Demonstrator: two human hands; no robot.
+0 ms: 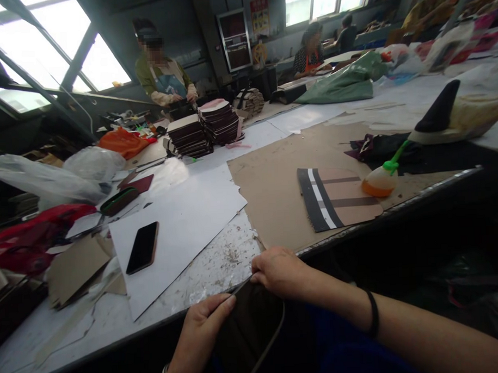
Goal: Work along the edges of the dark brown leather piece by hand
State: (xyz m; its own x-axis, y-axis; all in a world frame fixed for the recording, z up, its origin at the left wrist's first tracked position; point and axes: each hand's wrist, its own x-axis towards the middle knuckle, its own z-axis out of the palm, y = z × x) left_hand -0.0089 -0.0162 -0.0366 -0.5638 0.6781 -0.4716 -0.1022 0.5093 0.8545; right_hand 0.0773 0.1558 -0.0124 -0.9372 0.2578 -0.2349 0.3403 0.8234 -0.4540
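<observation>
workshop | long worktable (219, 263) | stacked cut pieces (204, 131) | glue bottle (381, 179) | aproned workers (163, 75)

Bare tabletop (219, 263) lies open ahead, between the phone (142, 247) and the striped piece (335, 197) beside a glue bottle (381, 179).

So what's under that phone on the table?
The phone lies on a white sheet, which rests on the scuffed table. Anything between phone and sheet, or under that part of the sheet, is covered and cannot be seen.
</observation>
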